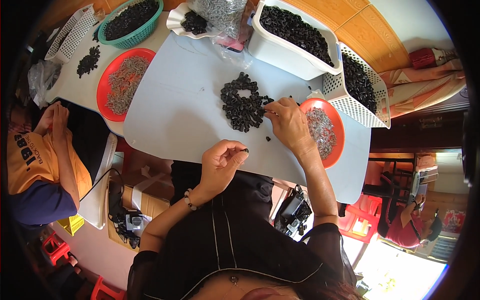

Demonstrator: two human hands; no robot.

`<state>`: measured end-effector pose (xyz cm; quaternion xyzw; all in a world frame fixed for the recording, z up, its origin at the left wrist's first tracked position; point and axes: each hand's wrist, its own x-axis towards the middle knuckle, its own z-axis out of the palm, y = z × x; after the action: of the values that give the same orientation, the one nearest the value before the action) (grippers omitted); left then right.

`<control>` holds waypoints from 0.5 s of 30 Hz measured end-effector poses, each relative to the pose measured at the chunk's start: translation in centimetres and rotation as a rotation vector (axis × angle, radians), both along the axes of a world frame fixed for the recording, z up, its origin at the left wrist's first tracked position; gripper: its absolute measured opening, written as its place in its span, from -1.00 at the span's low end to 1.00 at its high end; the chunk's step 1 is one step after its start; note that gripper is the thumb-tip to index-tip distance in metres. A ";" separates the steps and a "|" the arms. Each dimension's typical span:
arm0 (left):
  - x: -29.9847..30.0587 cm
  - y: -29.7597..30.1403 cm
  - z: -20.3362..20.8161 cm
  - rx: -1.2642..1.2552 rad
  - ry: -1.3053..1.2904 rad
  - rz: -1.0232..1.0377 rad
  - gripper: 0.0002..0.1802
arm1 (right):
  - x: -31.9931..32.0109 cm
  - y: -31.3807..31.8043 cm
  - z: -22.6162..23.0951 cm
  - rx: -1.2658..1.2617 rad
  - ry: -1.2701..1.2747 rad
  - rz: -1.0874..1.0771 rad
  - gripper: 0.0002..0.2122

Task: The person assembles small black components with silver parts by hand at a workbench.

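Observation:
My left hand point(223, 164) is held above the near edge of the table, thumb and fingers pinching a small black plastic cap point(245, 150). On the tabletop, a loose pile of short black plastic caps point(242, 107) is spread around a small bare gap. My right hand point(289, 122) reaches to the right edge of that pile with its fingertips drawn together. Black pieces show at those fingertips, but what is gripped between them is too small to make out. Just right of this hand lies a red plate point(341, 131) of small clear and silvery parts.
A white tub point(280, 60) and a white perforated basket point(345, 102), both full of black caps, line the back right. Left are another red plate point(103, 95) and a green basket point(135, 40). One co-worker point(45, 170) sits left; another person point(407, 227) is far right.

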<state>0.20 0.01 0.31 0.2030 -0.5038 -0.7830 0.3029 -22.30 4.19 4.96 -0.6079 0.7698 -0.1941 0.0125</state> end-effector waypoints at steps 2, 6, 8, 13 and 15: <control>0.0 0.0 0.1 0.024 0.005 -0.003 -0.83 | 0.2 0.0 0.0 -0.003 -0.027 -0.007 -0.89; -0.1 0.1 -0.2 -0.033 0.018 0.035 -0.82 | 0.4 0.2 0.4 -0.052 -0.079 -0.019 -0.90; -0.1 -0.1 0.2 -0.029 0.014 0.022 -0.82 | 0.2 0.6 1.0 -0.069 -0.231 -0.055 -0.90; -0.3 -0.4 0.7 0.018 -0.033 -0.031 -0.82 | 0.6 2.0 1.9 -0.085 -0.563 -0.177 -0.88; -0.5 -0.4 0.6 0.023 -0.028 -0.032 -0.83 | 0.5 1.9 1.3 -0.093 -0.526 -0.200 -0.84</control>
<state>-0.31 -0.41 0.95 0.2092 -0.5022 -0.7906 0.2810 -21.78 6.10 6.28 -0.4578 0.7864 -0.3806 0.1647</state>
